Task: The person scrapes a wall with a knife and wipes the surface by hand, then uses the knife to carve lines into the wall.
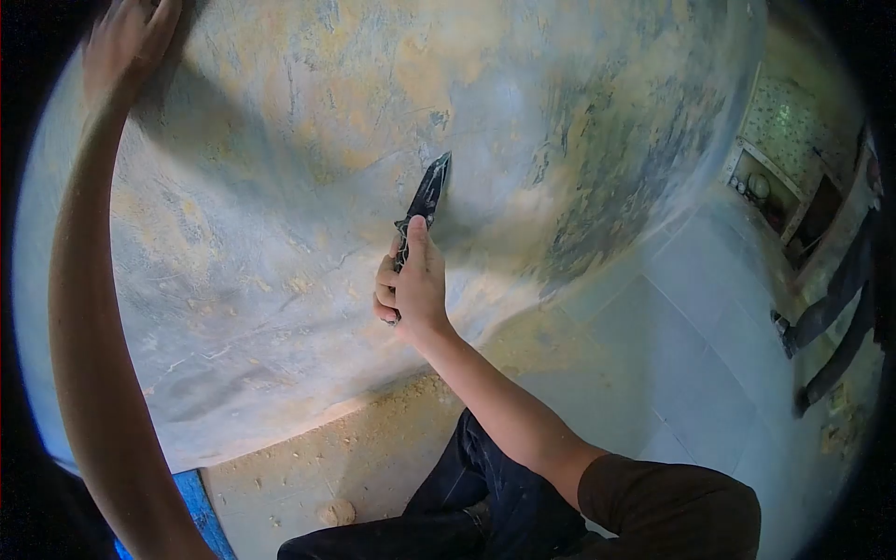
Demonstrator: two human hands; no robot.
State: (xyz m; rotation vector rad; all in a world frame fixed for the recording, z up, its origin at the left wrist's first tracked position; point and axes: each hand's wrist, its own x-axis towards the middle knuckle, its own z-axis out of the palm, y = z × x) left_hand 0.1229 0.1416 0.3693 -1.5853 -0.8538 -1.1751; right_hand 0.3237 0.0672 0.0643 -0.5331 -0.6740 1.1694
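Note:
My right hand (411,285) is wrapped round the handle of a dark knife (429,189), thumb along its base. The knife's pointed blade is directed up and slightly right, its tip right at the face of a large rounded surface (308,168). This surface is mottled grey and yellow, with scratches, scraped patches and a darker rough area on its right side. High on the left, my left hand (131,47) lies against the surface with fingers stretched upward, partly blurred and cut off by the view's edge.
Yellowish crumbs and dust lie on the tiled floor (709,345) below the rounded surface, with a small pale lump (337,511) among them. A blue flat piece (201,509) is at lower left. Another person's legs (835,299) stand at far right, near a wall opening (763,187).

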